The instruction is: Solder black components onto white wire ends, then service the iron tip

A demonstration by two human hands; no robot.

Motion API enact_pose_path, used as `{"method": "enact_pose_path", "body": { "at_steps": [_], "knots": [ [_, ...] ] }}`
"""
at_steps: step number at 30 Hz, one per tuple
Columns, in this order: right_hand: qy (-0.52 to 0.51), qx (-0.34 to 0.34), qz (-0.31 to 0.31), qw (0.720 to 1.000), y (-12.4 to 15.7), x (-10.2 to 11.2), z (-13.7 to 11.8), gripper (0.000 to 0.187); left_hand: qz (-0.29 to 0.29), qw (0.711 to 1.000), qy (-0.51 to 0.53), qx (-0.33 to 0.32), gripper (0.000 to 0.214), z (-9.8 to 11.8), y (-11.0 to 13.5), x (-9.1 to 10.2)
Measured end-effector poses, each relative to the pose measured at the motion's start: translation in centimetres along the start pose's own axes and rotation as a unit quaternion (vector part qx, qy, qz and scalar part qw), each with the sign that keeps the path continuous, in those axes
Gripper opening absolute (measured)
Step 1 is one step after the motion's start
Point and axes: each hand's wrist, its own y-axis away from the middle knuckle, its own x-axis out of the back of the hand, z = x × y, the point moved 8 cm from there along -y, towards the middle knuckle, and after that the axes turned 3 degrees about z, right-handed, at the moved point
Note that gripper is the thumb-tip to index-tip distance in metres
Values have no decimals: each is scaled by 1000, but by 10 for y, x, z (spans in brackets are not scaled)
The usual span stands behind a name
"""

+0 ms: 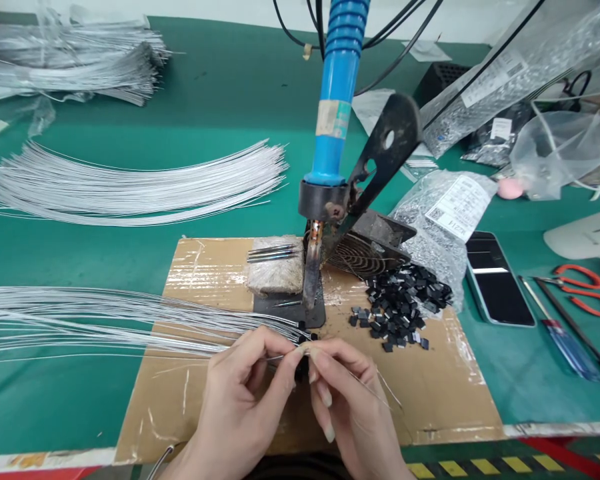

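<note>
Over the cardboard sheet (430, 393), my left hand (245, 400) pinches a thin wire between thumb and index finger. My right hand (355, 393) pinches beside it, fingertips nearly touching the left ones. Two thin strands (391, 389) stick out past the right hand; the pinched spot itself is mostly hidden. Just beyond my fingers lies a bundle of grey wires (205, 313) with small black pieces on their ends. Above them a blue-handled soldering iron (333, 120) points tip down in a black bracket. A pile of small black pieces (405, 297) lies to the right.
A worn sponge block (275, 273) bearing thin metal rods sits behind the wires. Beside it leans a black fan (365, 247). More wire bundles (140, 187) lie left. At right are bubble wrap (430, 207), a phone (500, 277), a screwdriver (570, 347) and red-handled pliers (585, 290).
</note>
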Motion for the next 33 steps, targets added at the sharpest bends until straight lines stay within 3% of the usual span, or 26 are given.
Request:
{"method": "enact_pose_path", "body": {
  "at_steps": [3, 9, 14, 21, 33],
  "knots": [
    [8, -15, 15, 1000, 1, 0, 0, 22, -6, 1000, 5, 1, 23, -6, 1, -1],
    [19, -10, 2, 1000, 0, -2, -1, 24, 19, 995, 43, 89, 27, -9, 3, 0],
    [58, 16, 39, 997, 3, -2, -10, 27, 34, 989, 65, 126, 24, -6, 2, 1],
    [104, 52, 69, 991, 4, -2, -19, 26, 52, 992, 58, 96, 21, -7, 4, 3],
    [53, 7, 35, 998, 0, -1, -11, 25, 54, 997, 10, 57, 21, -1, 6, 3]
  ]
}}
